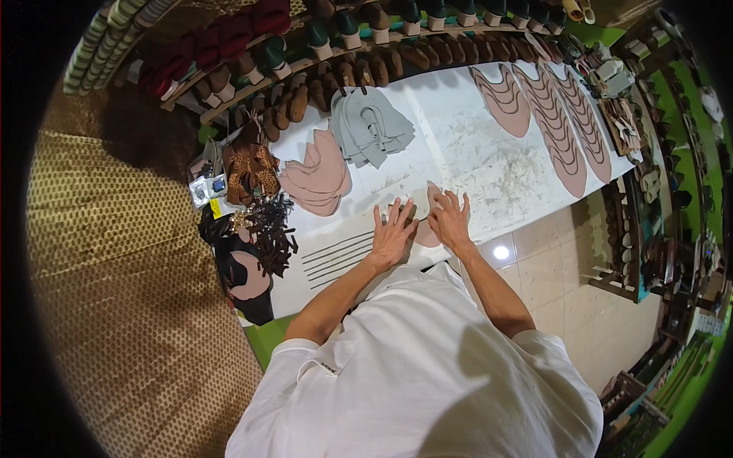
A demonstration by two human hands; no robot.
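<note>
My left hand [392, 237] lies at the table's near edge with its fingers spread. Beside it, my right hand [452, 221] rests with bent, parted fingers on a pink shoe-shaped piece [429, 236]. The piece lies between both hands, partly covered by them. A short dark line shows near the left fingertips; whether it is a strip being held cannot be made out. Left of my left hand, several thin dark strips [336, 256] lie side by side on the white table [397, 179].
Stacked pink pieces [317, 174] and grey pieces [372, 126] lie farther back. Dark-edged pink pieces [561, 130] overlap in rows at the right. Wooden shoe lasts [416, 57] line the far rack. Dark scraps [273, 237] heap at the left edge, near leopard-print material [250, 172].
</note>
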